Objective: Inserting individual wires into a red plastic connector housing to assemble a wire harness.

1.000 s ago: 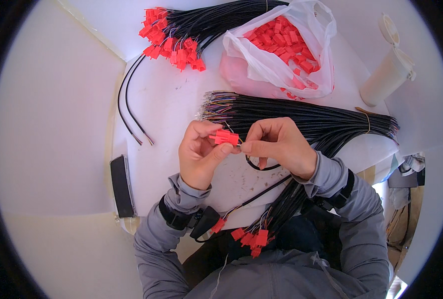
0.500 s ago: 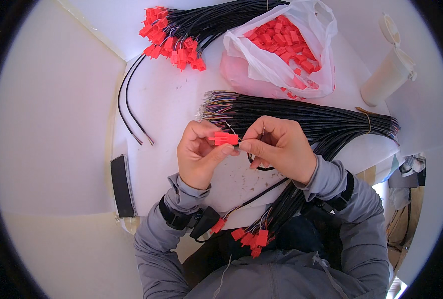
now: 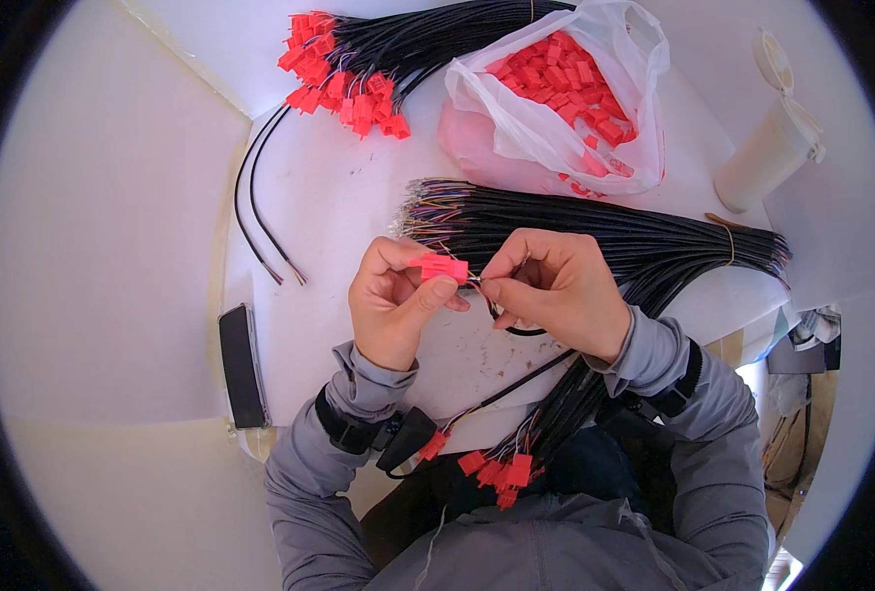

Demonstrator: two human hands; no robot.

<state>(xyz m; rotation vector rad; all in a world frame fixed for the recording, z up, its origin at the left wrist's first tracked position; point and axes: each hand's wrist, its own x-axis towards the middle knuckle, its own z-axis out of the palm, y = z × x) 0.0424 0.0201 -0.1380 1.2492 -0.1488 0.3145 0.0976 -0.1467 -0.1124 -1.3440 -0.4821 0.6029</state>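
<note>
Between thumb and fingers my left hand [image 3: 395,303] pinches a red plastic connector housing [image 3: 444,267]. Close at its right side, my right hand [image 3: 558,291] is closed on a thin wire [image 3: 476,281] with a small metal end, part of a black cable that loops below the fingers. Whether the wire tip is inside the housing I cannot tell. Behind both hands lies a thick bundle of black cables [image 3: 595,225] with stripped, coloured wire ends toward the left. More black cables hang over the near table edge, ending in several red connectors [image 3: 501,471].
A white plastic bag [image 3: 516,163] full of red housings stands at the back. Left of it lies a cable bundle fitted with red connectors [image 3: 358,94]. Two loose cables [image 3: 250,187], a black flat object [image 3: 244,366] and a cream lidded container [image 3: 767,153] are around the white table [image 3: 329,217].
The right fingers have drawn slightly away from the housing, so more of the wire shows between the hands. The housing has tilted a little in my left hand.
</note>
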